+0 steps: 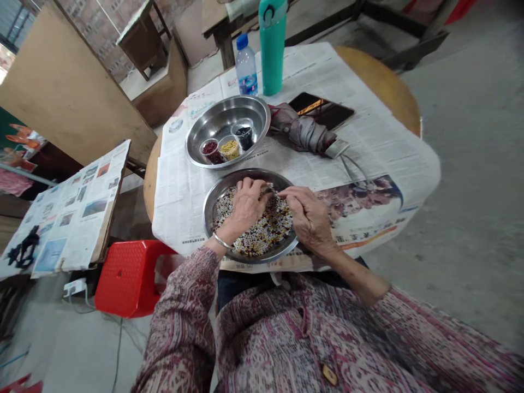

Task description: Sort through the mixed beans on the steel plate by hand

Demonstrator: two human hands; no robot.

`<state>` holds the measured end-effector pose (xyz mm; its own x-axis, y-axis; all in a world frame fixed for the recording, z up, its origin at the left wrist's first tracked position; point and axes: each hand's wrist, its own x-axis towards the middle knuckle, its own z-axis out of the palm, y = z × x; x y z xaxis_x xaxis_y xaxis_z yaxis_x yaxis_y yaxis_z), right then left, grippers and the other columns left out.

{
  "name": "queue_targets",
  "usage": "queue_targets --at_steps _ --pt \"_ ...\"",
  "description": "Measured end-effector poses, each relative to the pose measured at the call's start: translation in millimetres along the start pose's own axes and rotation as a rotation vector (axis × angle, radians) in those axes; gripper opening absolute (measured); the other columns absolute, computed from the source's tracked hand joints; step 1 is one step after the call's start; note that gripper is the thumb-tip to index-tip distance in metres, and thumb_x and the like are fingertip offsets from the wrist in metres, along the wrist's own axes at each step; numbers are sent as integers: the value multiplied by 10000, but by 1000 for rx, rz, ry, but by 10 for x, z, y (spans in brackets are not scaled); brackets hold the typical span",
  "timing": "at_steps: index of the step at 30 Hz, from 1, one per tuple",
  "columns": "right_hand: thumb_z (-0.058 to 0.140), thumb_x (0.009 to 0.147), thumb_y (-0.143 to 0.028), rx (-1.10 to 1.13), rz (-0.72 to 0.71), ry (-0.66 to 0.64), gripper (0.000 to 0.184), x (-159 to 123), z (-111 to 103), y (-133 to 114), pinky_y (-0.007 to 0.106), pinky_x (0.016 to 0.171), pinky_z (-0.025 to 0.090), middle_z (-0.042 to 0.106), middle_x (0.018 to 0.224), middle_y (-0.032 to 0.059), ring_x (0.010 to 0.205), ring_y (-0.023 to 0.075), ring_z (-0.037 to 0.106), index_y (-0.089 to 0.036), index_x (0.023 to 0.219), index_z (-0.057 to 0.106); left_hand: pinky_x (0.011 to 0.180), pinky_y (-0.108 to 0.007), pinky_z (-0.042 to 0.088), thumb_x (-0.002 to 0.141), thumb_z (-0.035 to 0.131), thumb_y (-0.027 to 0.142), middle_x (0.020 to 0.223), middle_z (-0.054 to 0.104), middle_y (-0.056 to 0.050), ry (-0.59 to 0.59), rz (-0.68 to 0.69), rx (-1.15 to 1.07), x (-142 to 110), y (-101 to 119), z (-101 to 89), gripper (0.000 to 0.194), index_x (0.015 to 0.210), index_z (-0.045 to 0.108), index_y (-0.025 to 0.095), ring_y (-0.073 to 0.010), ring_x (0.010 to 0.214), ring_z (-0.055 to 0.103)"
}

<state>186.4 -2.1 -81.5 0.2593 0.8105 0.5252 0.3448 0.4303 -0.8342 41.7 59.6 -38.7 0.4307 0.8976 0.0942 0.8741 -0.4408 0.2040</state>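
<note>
A shallow metal pan (209, 218) in front of me holds a spread of mixed beans and grains (257, 234), white, yellow, dark red and black. My left hand (248, 203), with a silver bangle at the wrist, lies over the mix with its fingers apart and their tips down among the grains. Over the pan's right side, my right hand (307, 215) has thumb and forefinger pinched together; whatever is between them is too small to name. Behind stands a wider steel basin (194, 143) with clear cups of red beans (211, 148), yellow beans (230, 149) and black beans (244, 136).
Newspaper (172, 191) covers the round table. A folded umbrella (307, 134), a phone (321, 109), a water bottle (246, 68) and a teal flask (272, 49) stand or lie behind the pan. A red stool (126, 278) and another newspaper-covered table (77, 202) are at left.
</note>
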Motion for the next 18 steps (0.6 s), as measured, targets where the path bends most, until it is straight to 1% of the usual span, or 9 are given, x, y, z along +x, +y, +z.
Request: queue_targets --at_steps 3,6,8,10,12,15,17,18 --pt "439 1036 -372 -5 2 12 326 1 3 -3 434 940 555 733 1004 78 987 233 689 -250 957 730 1067 -417 493 1027 534 298 1164 635 -93 -63 147 -24 -100 82 -1 211 1161 645 179 -241 1147 566" --pt "444 1035 -365 -6 6 4 314 0 -5 -10 434 936 556 733 1007 77 987 233 691 -249 967 727 1056 -426 507 1008 579 360 1152 630 -94 -128 260 -43 -321 113 -59 221 1107 665 182 -242 1141 574" --pt "440 1034 -359 -6 15 -6 307 -2 -11 -14 439 936 557 731 1012 76 991 234 691 -252 977 722 1052 -418 515 1002 595 377 1156 631 -80 -193 338 -76 -490 80 -119 220 1123 669 208 -228 1137 589" --pt "440 1031 -353 -3 20 -9 301 -3 -14 -17 448 934 559 730 1011 76 989 234 690 -254 976 718 1035 -389 528 1007 594 350 1145 638 -68 -233 362 -101 -638 0 -183 190 1122 673 221 -205 1106 611" --pt "444 1028 -345 0 15 -7 293 -2 -15 -21 453 927 560 728 1008 76 985 233 689 -254 973 717 1004 -353 541 1015 581 314 1125 643 -60 -222 319 -112 -739 -109 -244 153 1086 676 218 -183 1066 626" --pt "448 1027 -338 0 8 -8 285 1 -17 -27 454 922 559 727 1008 75 983 232 688 -252 973 715 986 -338 547 1016 564 272 1097 640 -56 -146 169 -76 -768 -259 -311 127 1038 675 215 -181 1062 624" --pt "450 1028 -339 -1 7 -12 283 3 -21 -28 452 921 559 727 1005 76 981 232 688 -253 975 715 1037 -384 529 1008 577 296 1170 634 -82 -73 43 -6 -709 -310 -314 164 1109 669 207 -216 1138 602" --pt "452 1029 -342 -1 7 -14 283 4 -23 -27 451 921 559 727 1005 76 980 233 688 -255 976 716 1075 -419 509 1005 583 332 1258 618 -108 -45 -10 35 -664 -315 -298 242 1194 650 197 -244 1207 578"
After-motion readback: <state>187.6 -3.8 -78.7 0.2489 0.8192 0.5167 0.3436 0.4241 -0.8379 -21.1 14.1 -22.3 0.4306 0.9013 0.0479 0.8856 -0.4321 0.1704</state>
